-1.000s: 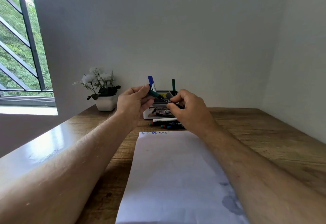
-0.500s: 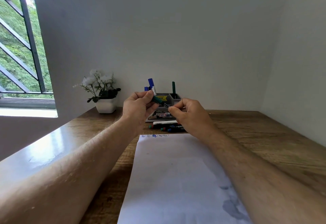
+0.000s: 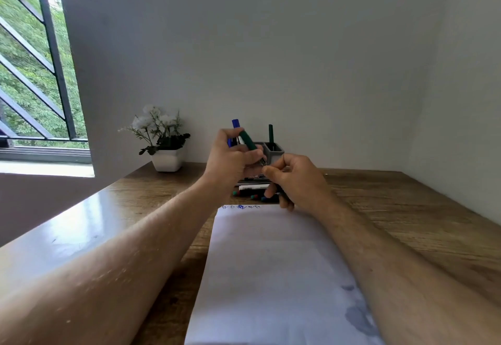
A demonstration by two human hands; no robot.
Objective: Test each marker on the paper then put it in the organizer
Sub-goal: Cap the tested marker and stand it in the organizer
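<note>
My left hand (image 3: 230,158) grips a green marker cap (image 3: 248,140), tilted up and to the left. My right hand (image 3: 296,182) pinches the dark marker body, whose bare nib (image 3: 263,162) shows between the two hands, just clear of the cap. Both hands hover above the far end of the white paper (image 3: 271,263), which carries small blue scribbles (image 3: 240,206) along its top edge. Behind the hands stands the grey organizer (image 3: 274,152), holding a blue marker (image 3: 235,123) and a green marker (image 3: 270,133). Several loose markers (image 3: 252,195) lie between the organizer and the paper.
A white pot of white flowers (image 3: 166,158) stands at the back left of the wooden desk (image 3: 406,209). Walls close the back and right sides. A barred window (image 3: 40,73) is at the left. A grey smudge (image 3: 357,315) marks the paper's near right part.
The green cap has come off the marker. My left hand lifted and tilted the cap upward, my right hand drew the body down and right, and the nib is now exposed.
</note>
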